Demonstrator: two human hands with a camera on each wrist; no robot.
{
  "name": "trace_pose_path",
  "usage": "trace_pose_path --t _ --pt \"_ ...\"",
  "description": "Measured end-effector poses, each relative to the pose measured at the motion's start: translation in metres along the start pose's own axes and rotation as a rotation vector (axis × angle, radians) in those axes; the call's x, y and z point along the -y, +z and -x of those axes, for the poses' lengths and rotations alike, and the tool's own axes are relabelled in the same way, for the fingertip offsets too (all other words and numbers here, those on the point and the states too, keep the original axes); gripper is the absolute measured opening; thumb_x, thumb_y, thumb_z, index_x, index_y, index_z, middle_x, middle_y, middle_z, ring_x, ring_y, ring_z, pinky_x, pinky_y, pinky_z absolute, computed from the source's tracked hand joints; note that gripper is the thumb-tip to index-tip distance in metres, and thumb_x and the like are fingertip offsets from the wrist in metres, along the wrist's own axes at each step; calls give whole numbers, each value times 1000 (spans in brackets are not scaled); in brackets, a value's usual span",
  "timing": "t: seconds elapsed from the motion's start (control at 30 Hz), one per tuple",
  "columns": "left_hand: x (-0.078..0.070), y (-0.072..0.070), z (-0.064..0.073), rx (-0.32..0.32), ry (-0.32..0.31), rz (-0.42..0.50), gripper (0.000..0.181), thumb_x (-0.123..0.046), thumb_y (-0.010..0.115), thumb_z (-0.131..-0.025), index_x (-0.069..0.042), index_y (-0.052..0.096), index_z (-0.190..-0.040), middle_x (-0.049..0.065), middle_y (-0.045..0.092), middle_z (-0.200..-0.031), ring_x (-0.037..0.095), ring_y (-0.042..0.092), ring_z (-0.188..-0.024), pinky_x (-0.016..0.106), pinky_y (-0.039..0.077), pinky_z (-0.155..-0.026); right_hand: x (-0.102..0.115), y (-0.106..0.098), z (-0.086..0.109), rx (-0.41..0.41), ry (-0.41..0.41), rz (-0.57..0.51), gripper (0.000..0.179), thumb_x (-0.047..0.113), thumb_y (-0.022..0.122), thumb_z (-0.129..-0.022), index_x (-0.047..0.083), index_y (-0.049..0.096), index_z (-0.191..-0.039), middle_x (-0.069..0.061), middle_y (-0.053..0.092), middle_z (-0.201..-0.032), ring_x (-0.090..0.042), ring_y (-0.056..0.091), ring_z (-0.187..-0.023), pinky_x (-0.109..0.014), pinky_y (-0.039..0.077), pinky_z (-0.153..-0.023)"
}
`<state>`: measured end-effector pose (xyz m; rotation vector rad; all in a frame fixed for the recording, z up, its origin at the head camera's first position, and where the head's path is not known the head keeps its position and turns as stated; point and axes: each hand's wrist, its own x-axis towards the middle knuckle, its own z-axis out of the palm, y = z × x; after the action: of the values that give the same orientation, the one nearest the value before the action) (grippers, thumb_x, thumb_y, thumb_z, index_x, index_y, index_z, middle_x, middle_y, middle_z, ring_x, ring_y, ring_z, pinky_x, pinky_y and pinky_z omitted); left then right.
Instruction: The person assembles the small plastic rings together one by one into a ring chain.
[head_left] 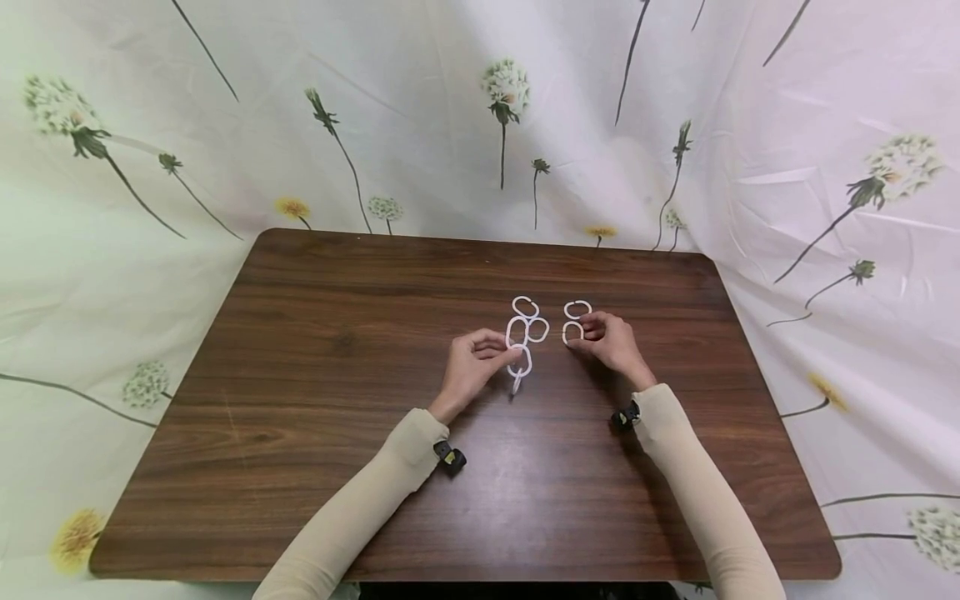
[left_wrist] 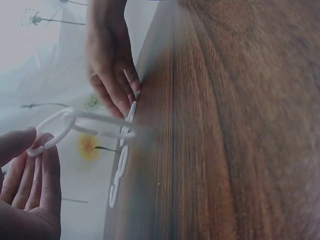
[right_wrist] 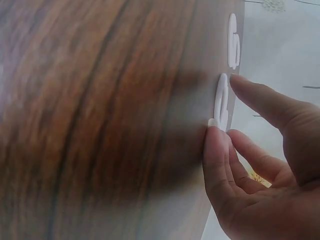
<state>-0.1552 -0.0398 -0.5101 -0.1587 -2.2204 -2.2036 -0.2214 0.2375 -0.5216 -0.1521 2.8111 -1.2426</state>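
Observation:
My left hand point(head_left: 474, 367) pinches a white plastic chain link point(head_left: 528, 364) between thumb and fingers. That link joins others in a short chain, partly lifted off the table in the left wrist view, with one link point(head_left: 517, 383) hanging from it. Farther links point(head_left: 526, 308) of the group lie beyond the hand. To the right, my right hand point(head_left: 613, 343) has thumb and fingertips at opposite sides of a loose white link point(right_wrist: 218, 102) lying on the table, pinching it. Another loose link point(head_left: 577, 310) lies just behind that one.
A dark wooden table point(head_left: 300, 433) with rounded corners lies under both hands. White cloth point(head_left: 435, 125) printed with dandelions hangs behind and around it. A black band with a small camera sits on each wrist, over cream sleeves point(head_left: 367, 500).

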Motion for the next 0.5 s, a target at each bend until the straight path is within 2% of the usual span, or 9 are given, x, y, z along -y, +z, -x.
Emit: trace_pose_path --t 0.07,0.2,0.37,0.5 --pt "0 0 0 0 -1 -1 29 -3 86 -84 12 72 -104 23 78 -96 1 72 -77 17 63 -75 1 1 -1 14 4 19 48 17 89 -83 -3 70 -123 -22 73 -112 -33 74 -99 -34 63 -81" --pt "0 -1 0 12 -5 3 28 -3 86 -84 10 73 -105 25 78 -100 4 73 -79 19 64 -77 1 3 -3 29 18 36 50 17 90 -82 -3 71 -123 -23 67 -114 -37 72 -104 -40 62 -87" --pt "0 -1 2 21 -8 2 34 -4 86 -84 12 73 -111 27 77 -102 13 76 -84 18 63 -78 -1 4 -4 25 20 46 50 16 92 -80 -3 71 -121 -22 68 -113 -36 72 -102 -38 61 -87" --pt "0 -1 2 9 -6 16 28 -4 86 -83 9 76 -106 26 78 -101 14 76 -84 17 63 -77 -1 5 -5 28 12 22 52 15 93 -78 -1 67 -120 -20 71 -110 -32 72 -98 -31 60 -82"
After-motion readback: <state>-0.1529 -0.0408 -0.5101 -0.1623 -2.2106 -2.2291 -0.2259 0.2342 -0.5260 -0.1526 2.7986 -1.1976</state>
